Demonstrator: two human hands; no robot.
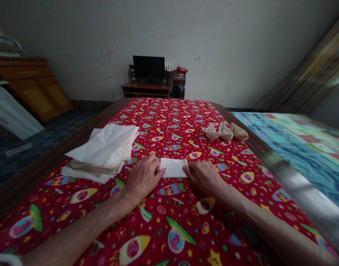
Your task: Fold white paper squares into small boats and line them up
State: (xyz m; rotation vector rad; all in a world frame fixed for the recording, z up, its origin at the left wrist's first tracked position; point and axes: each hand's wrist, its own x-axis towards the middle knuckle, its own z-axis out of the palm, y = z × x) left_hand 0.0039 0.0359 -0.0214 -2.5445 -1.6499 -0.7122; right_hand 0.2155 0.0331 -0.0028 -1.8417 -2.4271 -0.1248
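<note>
A small folded rectangle of white paper [174, 168] lies on the red patterned cloth in front of me. My left hand [147, 173] is closed at its left end, with the thumb on the paper's edge. At the opposite end my right hand [204, 174] pinches the paper between thumb and curled fingers. To the left sits a stack of creased white paper sheets [105, 146], its edges uneven. Several folded paper pieces [225, 132], pointed and brownish, stand side by side at the far right of the cloth.
The red cloth [169, 210] covers a dark wooden table [280, 170]. A bed with a blue patterned cover [291, 147] adjoins on the right. Beyond the table, a monitor [149, 67] stands on a desk [145, 88] by the wall. A wooden cabinet [33, 88] is at the left.
</note>
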